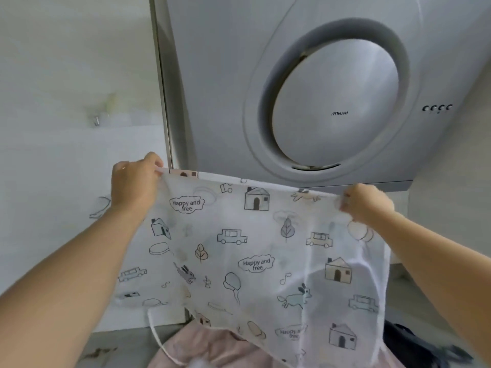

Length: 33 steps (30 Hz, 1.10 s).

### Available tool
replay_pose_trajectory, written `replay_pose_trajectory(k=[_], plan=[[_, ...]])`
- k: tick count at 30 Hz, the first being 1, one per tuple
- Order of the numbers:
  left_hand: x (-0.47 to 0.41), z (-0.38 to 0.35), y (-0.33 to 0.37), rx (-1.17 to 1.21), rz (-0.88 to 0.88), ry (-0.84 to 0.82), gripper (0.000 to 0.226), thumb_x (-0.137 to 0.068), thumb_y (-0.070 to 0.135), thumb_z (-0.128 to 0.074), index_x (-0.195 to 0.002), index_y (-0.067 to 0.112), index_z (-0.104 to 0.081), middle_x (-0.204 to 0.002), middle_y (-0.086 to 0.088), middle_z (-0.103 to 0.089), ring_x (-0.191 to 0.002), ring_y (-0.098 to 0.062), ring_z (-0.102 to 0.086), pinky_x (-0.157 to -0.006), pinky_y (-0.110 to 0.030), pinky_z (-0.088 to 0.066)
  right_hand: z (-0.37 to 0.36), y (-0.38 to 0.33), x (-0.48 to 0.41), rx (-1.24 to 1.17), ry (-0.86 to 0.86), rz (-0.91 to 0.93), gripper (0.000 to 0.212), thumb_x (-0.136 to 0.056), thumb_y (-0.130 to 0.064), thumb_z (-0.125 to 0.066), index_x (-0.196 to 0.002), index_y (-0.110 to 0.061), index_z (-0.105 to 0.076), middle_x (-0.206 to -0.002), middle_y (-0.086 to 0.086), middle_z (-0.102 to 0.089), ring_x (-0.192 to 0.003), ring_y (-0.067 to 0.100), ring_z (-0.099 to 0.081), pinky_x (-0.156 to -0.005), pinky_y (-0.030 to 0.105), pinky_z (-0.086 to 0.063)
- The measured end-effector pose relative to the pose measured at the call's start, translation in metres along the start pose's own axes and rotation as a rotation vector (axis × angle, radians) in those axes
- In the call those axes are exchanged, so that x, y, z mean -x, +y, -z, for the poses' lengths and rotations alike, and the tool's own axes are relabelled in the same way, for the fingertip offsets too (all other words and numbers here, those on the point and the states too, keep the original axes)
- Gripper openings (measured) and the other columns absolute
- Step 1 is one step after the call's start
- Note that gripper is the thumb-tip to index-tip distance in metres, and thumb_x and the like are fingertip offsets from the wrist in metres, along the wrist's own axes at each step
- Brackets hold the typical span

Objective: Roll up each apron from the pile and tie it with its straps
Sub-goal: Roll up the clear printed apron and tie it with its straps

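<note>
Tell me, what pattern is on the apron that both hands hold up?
White apron printed with small houses, cars, trees, balloons and rabbits; seen in the head view.

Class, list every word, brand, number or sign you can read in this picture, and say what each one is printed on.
"ROBAM": on the round front panel of the range hood.
"Happy and free": inside cloud outlines printed on the apron. It reads clearly twice, and a third near the lower edge is blurred.
Marks by the hood's buttons: too small to read.
No numbers can be read.
</note>
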<state>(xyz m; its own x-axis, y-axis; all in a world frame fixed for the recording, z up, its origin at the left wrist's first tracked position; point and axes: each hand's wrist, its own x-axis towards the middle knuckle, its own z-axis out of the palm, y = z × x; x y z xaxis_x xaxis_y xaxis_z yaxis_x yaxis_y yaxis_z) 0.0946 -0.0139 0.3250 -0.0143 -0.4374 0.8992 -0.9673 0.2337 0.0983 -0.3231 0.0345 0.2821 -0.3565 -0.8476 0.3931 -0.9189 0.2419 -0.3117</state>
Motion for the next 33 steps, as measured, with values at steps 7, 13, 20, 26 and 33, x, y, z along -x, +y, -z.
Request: replay_pose_trajectory(k=[7,13,20,26,33], plan=[[0.010,-0.015,-0.010,-0.142,0.095,-0.135,0.030,-0.077,-0.015,-0.048,-0.094,0.006,-0.061,-0.088,-0.010,-0.070,-0.085,-0.032,-0.062,-0.097,-0.038,-0.024,-0.014,0.010,0.016,0.090,-0.437,0.175,0.010,-0.084,-0.017,-0.067,-0.089,-0.015,-0.057,-0.067,-0.001,-0.063,-0.054,0.010,-0.059,-0.055,0.019,-0.046],[0.026,-0.014,-0.024,-0.328,0.158,-0.305,0.028,-0.081,-0.004,-0.056,-0.100,0.014,-0.067,-0.097,-0.011,-0.060,-0.097,-0.032,-0.053,-0.080,-0.036,-0.031,-0.017,0.020,0.019,-0.104,-0.325,0.156,0.015,-0.084,-0.020,-0.066,-0.079,-0.007,-0.063,-0.061,0.002,-0.070,-0.050,0.008,-0.063,-0.053,0.018,-0.044],[0.026,-0.020,-0.019,-0.437,0.080,-0.315,0.031,-0.088,0.003,-0.050,-0.100,0.025,-0.068,-0.090,-0.003,-0.063,-0.099,-0.026,-0.046,-0.074,-0.031,-0.025,0.018,-0.006,-0.009,0.272,-0.185,0.028,0.020,-0.085,-0.026,-0.071,-0.094,-0.009,-0.063,-0.098,0.001,-0.069,-0.095,0.022,-0.065,-0.066,0.024,-0.048],[0.034,-0.023,-0.020,-0.297,0.262,-0.460,0.030,-0.083,-0.003,-0.052,-0.098,0.018,-0.067,-0.096,-0.002,-0.060,-0.082,-0.021,-0.053,-0.057,-0.023,-0.032,-0.007,0.010,-0.013,-0.188,0.223,-0.065,0.018,-0.081,0.003,-0.051,-0.072,-0.007,-0.063,-0.083,0.019,-0.067,-0.078,0.034,-0.062,-0.065,0.031,-0.048],[0.018,-0.025,0.005,-0.065,0.268,-0.290,0.020,-0.092,0.003,-0.049,-0.090,0.008,-0.068,-0.096,-0.013,-0.051,-0.077,-0.031,-0.053,-0.057,-0.027,-0.031,-0.016,-0.007,0.001,-0.302,0.074,-0.061,0.031,-0.085,0.005,-0.058,-0.113,-0.008,-0.056,-0.110,0.013,-0.062,-0.077,0.025,-0.065,-0.067,0.036,-0.054]])
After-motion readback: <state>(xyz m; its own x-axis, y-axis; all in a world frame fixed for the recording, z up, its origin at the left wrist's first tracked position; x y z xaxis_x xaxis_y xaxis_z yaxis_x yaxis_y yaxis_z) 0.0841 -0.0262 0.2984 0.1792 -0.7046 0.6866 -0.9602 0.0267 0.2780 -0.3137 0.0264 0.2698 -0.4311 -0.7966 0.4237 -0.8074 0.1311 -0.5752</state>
